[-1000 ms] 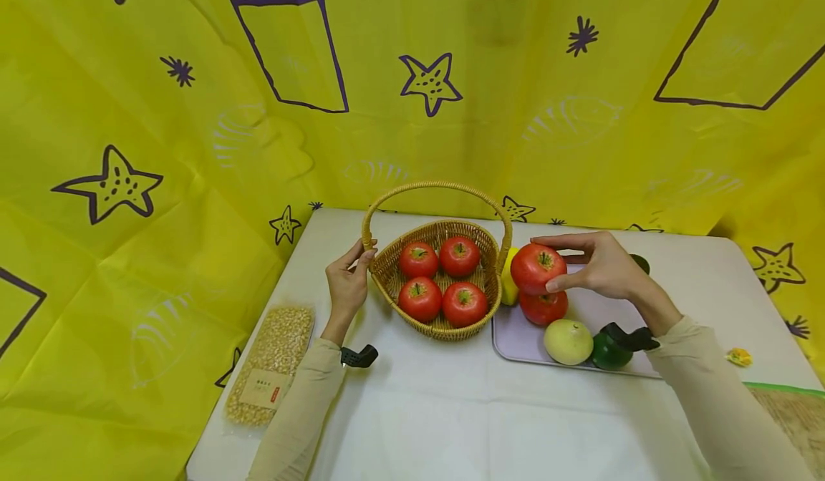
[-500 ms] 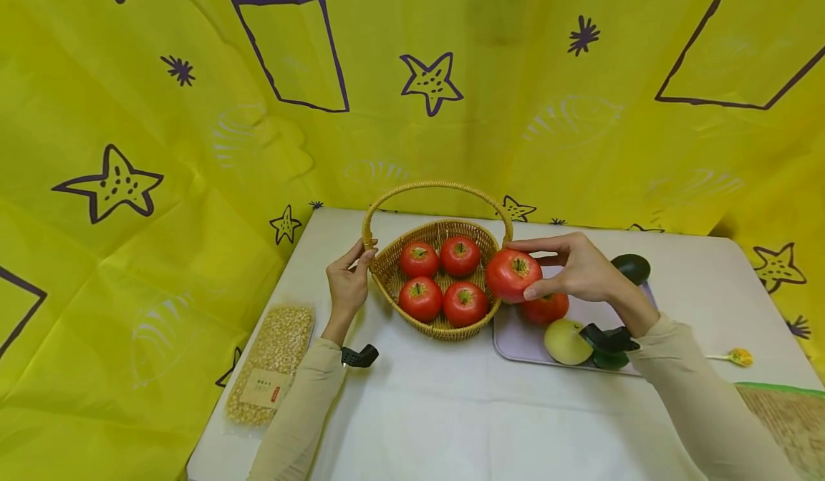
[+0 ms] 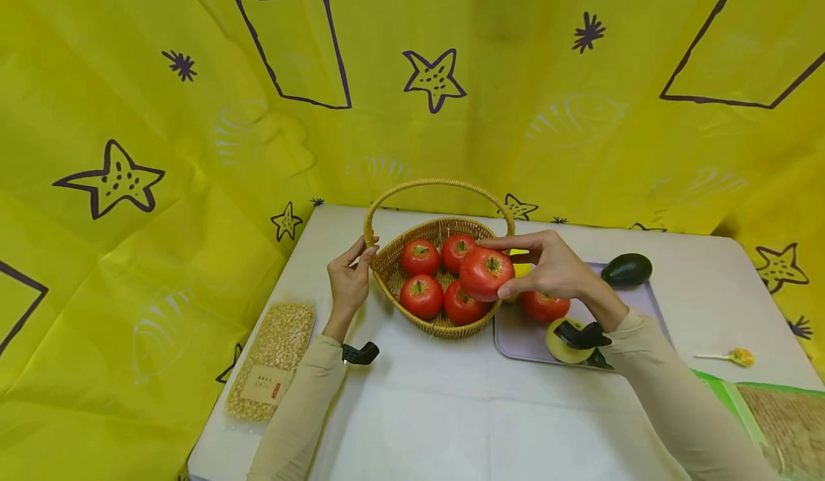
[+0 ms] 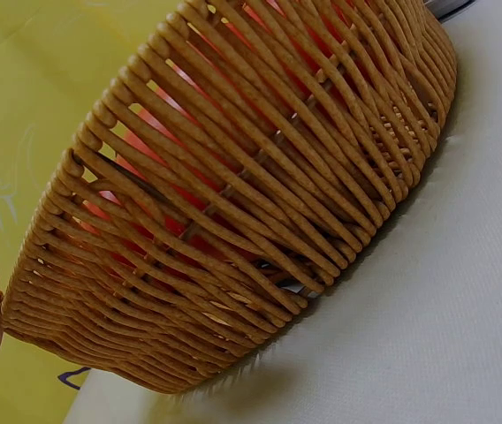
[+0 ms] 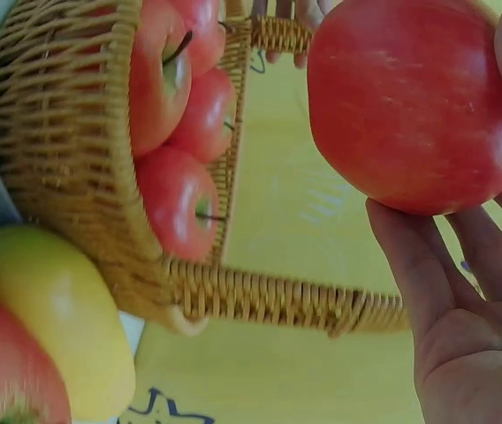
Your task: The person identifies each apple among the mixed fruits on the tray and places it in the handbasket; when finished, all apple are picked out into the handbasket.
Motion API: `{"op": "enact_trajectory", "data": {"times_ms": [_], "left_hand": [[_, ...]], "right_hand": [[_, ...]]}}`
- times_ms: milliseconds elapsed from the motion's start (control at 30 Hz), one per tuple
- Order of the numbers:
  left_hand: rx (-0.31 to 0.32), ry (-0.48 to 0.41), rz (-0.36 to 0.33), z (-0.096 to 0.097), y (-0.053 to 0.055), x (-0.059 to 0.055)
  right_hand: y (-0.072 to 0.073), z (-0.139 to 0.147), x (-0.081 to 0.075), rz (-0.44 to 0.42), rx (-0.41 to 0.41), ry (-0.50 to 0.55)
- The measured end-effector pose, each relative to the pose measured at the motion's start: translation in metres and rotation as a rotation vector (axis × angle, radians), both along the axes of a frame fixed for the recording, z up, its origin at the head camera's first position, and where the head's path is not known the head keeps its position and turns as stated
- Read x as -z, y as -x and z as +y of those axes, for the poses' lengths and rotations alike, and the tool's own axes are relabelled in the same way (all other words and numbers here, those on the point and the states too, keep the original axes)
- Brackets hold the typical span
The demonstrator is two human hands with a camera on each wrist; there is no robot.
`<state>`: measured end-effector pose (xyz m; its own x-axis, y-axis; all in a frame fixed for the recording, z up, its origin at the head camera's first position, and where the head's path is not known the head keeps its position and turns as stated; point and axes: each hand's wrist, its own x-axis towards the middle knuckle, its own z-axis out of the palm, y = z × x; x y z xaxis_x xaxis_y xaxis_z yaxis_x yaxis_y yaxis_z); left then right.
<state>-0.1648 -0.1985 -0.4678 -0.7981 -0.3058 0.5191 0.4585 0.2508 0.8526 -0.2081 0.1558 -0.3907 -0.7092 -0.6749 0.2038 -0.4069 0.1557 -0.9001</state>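
A woven basket [image 3: 445, 332] with a tall arched handle holds several red apples [image 3: 422, 296]. My left hand [image 3: 349, 284] pinches the foot of the handle at the basket's left side; the left wrist view shows the wicker wall [image 4: 233, 203] and a bit of that hand at its edge. In my right hand [image 3: 548, 266] a red apple [image 3: 486, 273] is gripped between thumb and fingertips, over the basket's right rim. The right wrist view has this held apple [image 5: 414, 106] up close, raised above the apples in the basket [image 5: 180, 203].
Right of the basket lies a lilac tray [image 3: 515, 348] bearing another red apple [image 3: 544, 308], a yellow fruit [image 3: 520, 272], a pale round fruit [image 3: 566, 343] and a dark green avocado [image 3: 626, 270]. A bag of corn kernels [image 3: 271, 359] is at left, a small yellow flower [image 3: 741, 357] at right.
My right hand has carried the apple leftward from above the tray to over the basket's right side. The left hand has stayed at the handle.
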Motion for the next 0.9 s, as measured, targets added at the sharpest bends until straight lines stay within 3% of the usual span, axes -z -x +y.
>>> {"op": "enact_trajectory", "data": {"times_ms": [533, 900], "left_hand": [[-0.014, 0.016, 0.003, -0.001, 0.000, 0.001], [-0.011, -0.001, 0.011, 0.000, 0.000, 0.001]], "right_hand": [[0.001, -0.058, 0.004, -0.086, -0.020, -0.018], [0.014, -0.087, 0.012, -0.098, 0.016, -0.043]]}}
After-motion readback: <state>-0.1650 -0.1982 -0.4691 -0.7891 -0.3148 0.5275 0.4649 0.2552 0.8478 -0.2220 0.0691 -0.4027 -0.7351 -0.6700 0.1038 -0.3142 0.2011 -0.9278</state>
